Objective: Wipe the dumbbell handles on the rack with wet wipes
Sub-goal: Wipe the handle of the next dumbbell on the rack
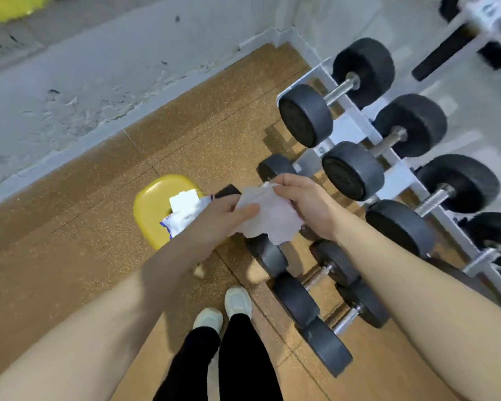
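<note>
From the head camera, a wipe packet (182, 217) is lying on a yellow stool (154, 206) at about nine o'clock from the hands; its flap is standing open with a white sheet showing at the mouth. The stool is sitting on brown speckled flooring (84, 227), with a broad bare stretch running toward ten o'clock up to the grey wall (70, 96).

At three o'clock the white rack (399, 172) is carrying black dumbbells (333, 91) in a slanting row, steel handles (342, 89) bridging the rails. More dumbbells are lying on the floor at five o'clock, just beside the person's white shoes (237, 302).

Both hands are holding one wet wipe (268, 215) between them, above the floor dumbbells and short of the rack. The left hand (223, 215) is pinching the wipe's left edge, thumb on top. The right hand (304, 198) is gripping its upper corner with curled fingers (284, 186). The wipe's lower part is hanging loose and crumpled.
</note>
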Action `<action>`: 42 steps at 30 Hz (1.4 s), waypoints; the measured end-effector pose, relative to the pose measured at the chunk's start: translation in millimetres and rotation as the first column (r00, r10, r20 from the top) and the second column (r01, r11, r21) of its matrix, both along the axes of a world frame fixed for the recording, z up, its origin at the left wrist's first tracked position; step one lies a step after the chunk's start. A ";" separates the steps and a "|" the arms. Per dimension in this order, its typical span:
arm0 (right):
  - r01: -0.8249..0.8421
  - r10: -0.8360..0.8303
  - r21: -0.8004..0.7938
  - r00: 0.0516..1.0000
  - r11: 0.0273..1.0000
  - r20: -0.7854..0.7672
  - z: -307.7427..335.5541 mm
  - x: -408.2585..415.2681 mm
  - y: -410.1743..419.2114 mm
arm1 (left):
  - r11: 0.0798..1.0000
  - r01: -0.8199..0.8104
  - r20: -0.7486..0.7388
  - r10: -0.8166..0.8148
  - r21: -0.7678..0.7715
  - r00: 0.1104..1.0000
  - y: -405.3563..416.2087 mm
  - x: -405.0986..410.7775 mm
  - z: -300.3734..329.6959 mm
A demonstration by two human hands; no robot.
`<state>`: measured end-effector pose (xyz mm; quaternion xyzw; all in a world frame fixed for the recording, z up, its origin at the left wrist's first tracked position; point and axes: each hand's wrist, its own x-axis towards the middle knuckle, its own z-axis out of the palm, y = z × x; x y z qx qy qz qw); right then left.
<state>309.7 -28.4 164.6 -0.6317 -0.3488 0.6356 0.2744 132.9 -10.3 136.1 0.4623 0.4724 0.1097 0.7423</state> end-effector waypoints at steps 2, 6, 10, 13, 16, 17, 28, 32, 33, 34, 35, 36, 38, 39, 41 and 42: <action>0.089 -0.089 0.004 0.996 0.996 -0.012 34.7 19.7 -25.0 | 0.988 0.149 0.019 -0.150 0.043 0.988 -9.3 9.1 36.9; 0.187 -0.187 -0.007 0.977 0.982 -0.107 91.3 50.7 -90.9 | 0.949 0.311 0.121 -0.315 0.048 0.941 -27.5 30.2 91.5; 0.325 -0.320 -0.002 0.932 0.946 -0.168 139.8 59.2 -167.8 | 0.866 0.493 0.287 -0.454 -0.079 0.844 -57.1 60.0 143.8; 0.362 -0.361 0.038 0.932 0.931 -0.029 171.8 66.7 -222.3 | 0.815 0.547 0.340 -0.468 -0.191 0.816 -93.9 90.9 179.3; 0.507 -0.504 0.023 0.860 0.861 -0.079 199.8 77.4 -270.3 | 0.849 0.440 0.375 -0.322 -0.293 0.869 -135.4 120.5 199.2; 0.584 -0.574 0.036 0.806 0.811 -0.146 208.8 81.1 -289.1 | 0.853 0.420 0.397 -0.285 -0.311 0.872 -152.7 132.1 206.1; 0.901 -0.871 0.069 0.432 0.428 -0.234 219.6 97.5 -494.4 | 0.737 0.668 0.290 -0.621 -0.103 0.729 -357.7 200.4 219.6; 0.893 -0.887 0.079 0.449 0.443 -0.108 208.7 121.5 -583.0 | 0.555 0.757 -0.020 -0.802 0.345 0.597 -422.8 231.8 220.0; 0.890 -0.890 0.100 0.451 0.444 -0.062 207.4 129.8 -607.3 | 0.513 0.770 -0.040 -0.822 0.379 0.568 -441.8 242.1 221.4; 0.884 -0.891 0.127 0.454 0.449 -0.011 208.1 138.4 -633.5 | 0.497 0.777 -0.043 -0.832 0.386 0.554 -463.1 253.2 222.8; 0.877 -0.889 0.150 0.458 0.457 0.030 209.0 146.6 -657.5 | 0.490 0.780 -0.039 -0.837 0.389 0.546 -482.3 262.9 223.8; 0.869 -0.884 0.167 0.464 0.466 0.056 211.7 154.7 -681.3 | 0.496 0.782 -0.021 -0.840 0.378 0.543 -501.6 273.2 224.4; 0.867 -0.887 0.192 0.459 0.461 0.058 220.2 171.7 -736.4 | 0.514 0.809 0.072 -0.853 0.287 0.517 -548.7 294.9 227.6; 0.858 -0.882 0.212 0.469 0.468 0.048 222.8 176.2 -752.4 | 0.522 0.824 0.134 -0.853 0.219 0.504 -561.2 300.4 229.2; 0.849 -0.881 0.253 0.472 0.464 0.029 233.7 191.2 -795.2 | 0.510 0.853 0.248 -0.845 0.111 0.473 -598.3 319.8 231.7; 0.843 -0.877 0.265 0.480 0.469 0.025 235.6 197.7 -809.1 | 0.500 0.861 0.275 -0.844 0.093 0.460 -609.2 327.0 232.3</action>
